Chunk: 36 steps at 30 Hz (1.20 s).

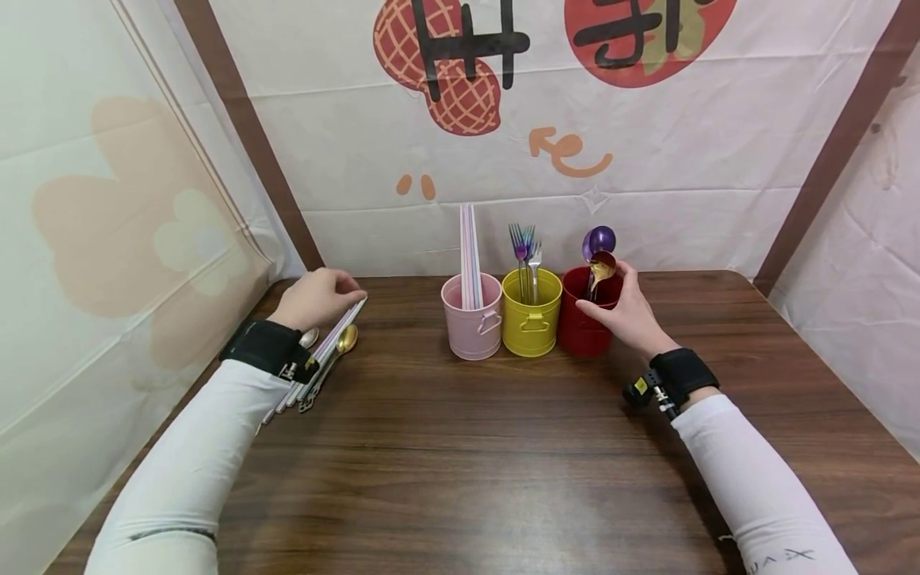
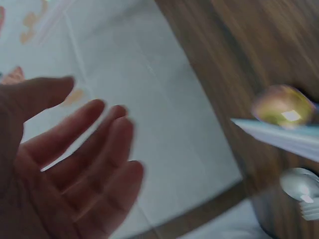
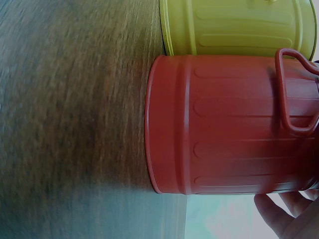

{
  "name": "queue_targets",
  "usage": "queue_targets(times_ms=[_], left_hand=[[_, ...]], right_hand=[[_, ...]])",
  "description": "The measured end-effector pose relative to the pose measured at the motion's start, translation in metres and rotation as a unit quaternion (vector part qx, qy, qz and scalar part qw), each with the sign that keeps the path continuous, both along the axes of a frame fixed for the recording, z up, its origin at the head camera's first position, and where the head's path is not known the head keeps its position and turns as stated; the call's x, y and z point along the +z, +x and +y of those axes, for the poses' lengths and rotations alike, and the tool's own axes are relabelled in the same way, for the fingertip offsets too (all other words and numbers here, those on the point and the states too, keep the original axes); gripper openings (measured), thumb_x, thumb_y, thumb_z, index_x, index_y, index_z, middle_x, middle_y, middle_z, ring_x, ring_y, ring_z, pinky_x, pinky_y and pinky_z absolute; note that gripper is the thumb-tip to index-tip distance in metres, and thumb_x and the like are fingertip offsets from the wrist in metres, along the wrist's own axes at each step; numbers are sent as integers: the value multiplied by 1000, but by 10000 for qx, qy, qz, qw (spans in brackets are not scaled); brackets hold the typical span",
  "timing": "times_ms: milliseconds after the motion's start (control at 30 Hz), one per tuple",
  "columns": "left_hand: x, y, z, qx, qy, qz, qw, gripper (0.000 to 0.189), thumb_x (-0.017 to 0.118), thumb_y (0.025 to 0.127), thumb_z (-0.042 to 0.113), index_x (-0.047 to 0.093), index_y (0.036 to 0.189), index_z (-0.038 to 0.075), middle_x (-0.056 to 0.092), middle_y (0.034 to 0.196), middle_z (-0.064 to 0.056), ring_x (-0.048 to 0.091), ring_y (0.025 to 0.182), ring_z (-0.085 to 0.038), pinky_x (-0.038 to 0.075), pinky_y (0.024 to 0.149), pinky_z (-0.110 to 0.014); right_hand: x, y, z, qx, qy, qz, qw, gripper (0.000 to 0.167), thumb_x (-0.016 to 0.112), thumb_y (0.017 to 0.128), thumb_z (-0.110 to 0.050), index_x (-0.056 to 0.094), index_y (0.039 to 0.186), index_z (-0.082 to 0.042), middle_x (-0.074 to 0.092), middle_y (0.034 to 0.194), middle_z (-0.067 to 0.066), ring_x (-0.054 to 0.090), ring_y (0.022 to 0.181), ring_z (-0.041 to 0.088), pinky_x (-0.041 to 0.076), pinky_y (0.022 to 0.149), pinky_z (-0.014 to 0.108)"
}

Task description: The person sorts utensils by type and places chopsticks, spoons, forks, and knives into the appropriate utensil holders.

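At the right end of a row of three buckets, I had the right hand [image 1: 632, 315] spread round the rim of the red bucket [image 1: 584, 339], thumb toward the near side and fingers toward the far right. From my feeds I could not tell whether it gripped the wall; the right wrist view showed only fingertips close against the side. That bucket stood upright on the wooden table [image 1: 460, 455], with a gold-bowled spoon [image 1: 600, 273] leaning inside it, bowl up, and purple spoons [image 1: 602, 239] just behind. Over on my left, the left hand [image 1: 316, 297] hovered above the far end of some loose chopsticks [image 1: 338, 331]. Its fingers curled loosely around nothing, and the left wrist view gave me a clear gap between them and the sticks. Those chopsticks lay slantwise on the table, with a second gold spoon [image 1: 347, 339] on their right and a silver spoon [image 1: 309, 339] on their left, partly hidden by the wrist. Just left of the red bucket I saw the yellow bucket [image 1: 530, 331] holding upright forks [image 1: 519, 243], and beside that the pink bucket [image 1: 470, 339] with a bundle of pale chopsticks [image 1: 469, 251]. Behind everything hung a printed white cloth [image 1: 331, 120].
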<state>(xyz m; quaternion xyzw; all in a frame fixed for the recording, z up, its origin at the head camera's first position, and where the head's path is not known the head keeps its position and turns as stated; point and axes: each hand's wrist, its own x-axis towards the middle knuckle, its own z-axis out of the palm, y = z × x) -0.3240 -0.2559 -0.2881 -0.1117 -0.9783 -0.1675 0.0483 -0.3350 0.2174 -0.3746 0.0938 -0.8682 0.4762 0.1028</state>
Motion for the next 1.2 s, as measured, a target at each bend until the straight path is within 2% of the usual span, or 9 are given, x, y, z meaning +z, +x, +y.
queue_targets(times_ms=[100, 233, 367, 467, 600, 733, 1000, 1200], left_hand=[[-15, -5, -16, 20, -233, -293, 9993, 33, 61, 95, 31, 66, 106, 1, 68, 101, -15, 63, 92, -33, 48, 75, -49], [-35, -8, -33, 66, -166, -838, 9963, 26, 66, 90, 23, 64, 95, -2, 67, 86, -15, 62, 73, -26, 49, 62, -39], [-50, -9, -43, 353, 207, -1777, 9832, 16, 68, 86, 15, 62, 84, 0, 64, 73, -13, 61, 59, -18, 51, 51, -33], [-60, -11, -48, 472, 269, -2107, 9760, 14, 69, 84, 12, 62, 79, 0, 64, 69, -10, 63, 58, -15, 53, 52, -33], [-69, -13, -51, 427, 180, -2161, 9753, 14, 71, 82, 10, 65, 73, 0, 63, 64, -6, 64, 58, -15, 53, 53, -32], [-73, -15, -49, 460, 147, -2136, 9757, 14, 74, 80, 9, 66, 73, 1, 63, 65, -7, 64, 57, -16, 52, 52, -31], [-76, -15, -44, 596, -43, -1888, 9802, 16, 73, 77, 7, 62, 65, 4, 63, 59, -4, 62, 49, -12, 48, 48, -25], [-77, -14, -42, 661, -35, -1879, 9800, 14, 69, 73, 9, 60, 64, 2, 62, 56, -6, 62, 48, -14, 47, 48, -25]], right_hand=[[-1, 0, 0, 0, 12, -12, 10000, 99, 73, 85, -42, 7, 150, -6, 23, 152, 24, 28, 137, 38, 26, 109, 57], [-2, -2, 0, 9, 50, 8, 10000, 99, 73, 86, -43, 7, 151, -6, 23, 152, 23, 28, 137, 38, 26, 109, 57], [-2, -2, 0, 20, 23, 12, 10000, 100, 73, 86, -43, 7, 151, -6, 23, 152, 24, 28, 137, 38, 26, 109, 57], [-1, -2, 0, 35, 13, -12, 10000, 100, 73, 86, -42, 6, 151, -6, 22, 152, 24, 28, 137, 38, 26, 109, 57], [-1, -1, 0, 33, 67, 14, 10000, 99, 72, 86, -42, 6, 150, -5, 22, 152, 24, 29, 136, 39, 27, 108, 58], [-1, -1, -1, 2, 92, 20, 10000, 99, 72, 86, -42, 6, 150, -6, 22, 152, 24, 29, 136, 39, 26, 108, 57], [-1, -2, -1, -24, 12, 45, 10000, 97, 72, 87, -40, 6, 149, -8, 21, 152, 24, 29, 136, 39, 26, 109, 57], [-2, -2, -1, -1, 24, 136, 9999, 96, 72, 87, -38, 5, 149, -7, 21, 152, 25, 30, 135, 40, 26, 108, 57]])
